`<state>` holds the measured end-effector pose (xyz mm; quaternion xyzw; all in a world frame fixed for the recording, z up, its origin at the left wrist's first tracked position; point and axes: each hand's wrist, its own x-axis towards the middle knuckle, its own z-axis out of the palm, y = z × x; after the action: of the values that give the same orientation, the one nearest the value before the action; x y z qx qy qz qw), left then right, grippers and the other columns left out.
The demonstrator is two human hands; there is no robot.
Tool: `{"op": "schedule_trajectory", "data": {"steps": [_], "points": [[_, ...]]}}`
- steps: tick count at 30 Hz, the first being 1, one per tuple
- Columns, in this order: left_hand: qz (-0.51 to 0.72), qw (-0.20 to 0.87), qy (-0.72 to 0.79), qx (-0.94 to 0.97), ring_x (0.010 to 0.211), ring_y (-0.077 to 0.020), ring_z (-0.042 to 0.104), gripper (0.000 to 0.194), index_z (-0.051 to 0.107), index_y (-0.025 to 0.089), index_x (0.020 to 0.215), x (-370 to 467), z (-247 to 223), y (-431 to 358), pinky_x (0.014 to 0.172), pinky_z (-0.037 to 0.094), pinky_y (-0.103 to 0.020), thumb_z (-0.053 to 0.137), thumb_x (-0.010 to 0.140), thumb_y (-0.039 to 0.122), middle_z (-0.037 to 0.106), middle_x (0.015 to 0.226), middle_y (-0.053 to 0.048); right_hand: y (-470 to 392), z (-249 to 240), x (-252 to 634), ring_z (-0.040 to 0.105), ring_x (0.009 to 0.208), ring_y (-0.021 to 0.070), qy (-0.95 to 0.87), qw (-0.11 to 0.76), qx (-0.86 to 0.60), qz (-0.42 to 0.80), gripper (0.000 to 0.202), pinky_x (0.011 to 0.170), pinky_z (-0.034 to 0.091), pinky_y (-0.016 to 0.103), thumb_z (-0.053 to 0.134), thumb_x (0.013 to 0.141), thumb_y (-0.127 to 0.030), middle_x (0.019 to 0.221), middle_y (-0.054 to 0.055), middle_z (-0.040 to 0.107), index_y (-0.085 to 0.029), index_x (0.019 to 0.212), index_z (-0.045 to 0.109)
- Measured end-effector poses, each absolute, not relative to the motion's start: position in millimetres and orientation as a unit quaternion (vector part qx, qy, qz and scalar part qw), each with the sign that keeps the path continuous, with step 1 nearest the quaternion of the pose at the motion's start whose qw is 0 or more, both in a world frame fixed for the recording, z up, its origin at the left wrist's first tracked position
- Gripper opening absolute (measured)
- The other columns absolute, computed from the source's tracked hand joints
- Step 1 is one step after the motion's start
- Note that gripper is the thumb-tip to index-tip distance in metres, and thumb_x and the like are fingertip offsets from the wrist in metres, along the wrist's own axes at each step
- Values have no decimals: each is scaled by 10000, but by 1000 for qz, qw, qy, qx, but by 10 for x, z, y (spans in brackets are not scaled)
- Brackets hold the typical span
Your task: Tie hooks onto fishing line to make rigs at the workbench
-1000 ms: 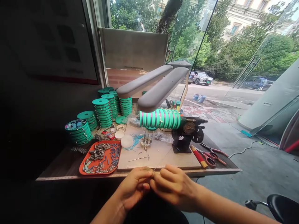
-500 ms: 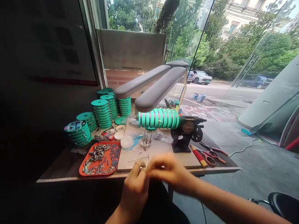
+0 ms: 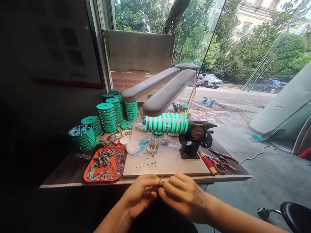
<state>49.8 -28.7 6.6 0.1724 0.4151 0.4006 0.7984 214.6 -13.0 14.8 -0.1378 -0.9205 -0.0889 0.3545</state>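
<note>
My left hand (image 3: pixel 141 195) and my right hand (image 3: pixel 183 194) meet fingertip to fingertip just in front of the table edge (image 3: pixel 145 183). Both pinch a thin fishing line (image 3: pixel 170 166) that runs up toward the black winding machine (image 3: pixel 194 139). The machine carries a row of green spools (image 3: pixel 167 123) on its shaft. Whatever small piece sits between my fingertips is hidden by them.
An orange tray (image 3: pixel 106 164) of metal sinkers and blue tubes lies at the left. Stacks of green spools (image 3: pixel 107 117) stand behind it. A grey two-arm lamp (image 3: pixel 160 90) hangs over the beige mat (image 3: pixel 167 160). Red scissors (image 3: pixel 220 163) lie at the right, a black chair (image 3: pixel 295 213) lower right.
Half a second ago my hands were raised and apart in a blurred motion. They have dropped back and closed together on the line at the table edge.
</note>
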Motion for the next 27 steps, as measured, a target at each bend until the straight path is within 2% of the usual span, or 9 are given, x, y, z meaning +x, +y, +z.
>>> {"op": "schedule_trajectory", "data": {"steps": [3,5,8,10,12,16,20,24,27], "points": [[403,813,399,131,449,3,344,246,496,80,580,519,39,-288,395,262,-73,737,529,69,396,556,41,-145,48,2124,304,675,21,-916,359,-119,-134,310,647,110,183,299,894,-171,703,37,474,-98,787,581],[409,815,396,111,427,18,305,214,491,77,588,540,49,-308,388,255,-62,702,572,47,384,560,46,-125,-45,2084,290,669,18,-908,388,-130,-87,335,642,111,179,294,903,-184,666,37,454,-90,743,572],[419,808,400,108,486,1,390,122,555,74,698,556,89,-339,413,299,-68,658,636,54,455,659,10,-163,-244,2069,344,706,-3,-857,419,-249,169,388,646,194,131,337,920,-318,692,30,470,-78,731,576],[426,776,413,211,548,-25,429,94,573,86,725,554,100,-352,432,327,-90,644,666,101,466,731,-12,-256,-381,2088,398,726,-17,-758,359,-348,419,476,650,263,78,429,859,-493,754,31,496,-52,758,577],[437,658,451,414,627,-62,460,76,563,102,668,547,75,-367,492,382,-127,615,700,147,462,795,-31,-382,-456,2111,426,718,-19,-668,270,-390,574,593,652,304,55,517,744,-615,786,38,503,-25,771,577],[432,200,486,733,827,-144,528,156,553,123,667,550,-93,-419,705,458,-226,465,793,100,479,957,-85,-535,-239,2111,428,741,-24,-711,251,-366,545,405,665,289,35,590,728,-438,766,30,509,-34,729,614],[445,-147,415,780,832,-173,555,163,578,87,847,555,-301,-439,697,478,-232,432,801,31,519,931,-126,-279,354,1978,436,679,-39,-689,225,-356,590,235,636,320,28,538,757,-248,742,20,522,-22,784,597],[434,-233,396,775,860,-201,557,239,579,60,954,535,-360,-431,754,462,-257,572,726,-9,563,925,-143,174,728,1687,342,502,-73,-657,169,-436,591,174,512,268,33,518,765,-163,671,-3,505,4,808,545],[437,-114,408,794,780,-173,563,164,607,82,881,528,-268,-445,723,448,-243,546,749,6,596,821,-109,303,697,1559,333,468,-62,-673,122,-436,584,152,493,248,57,510,764,-140,648,0,503,4,797,550]]}}
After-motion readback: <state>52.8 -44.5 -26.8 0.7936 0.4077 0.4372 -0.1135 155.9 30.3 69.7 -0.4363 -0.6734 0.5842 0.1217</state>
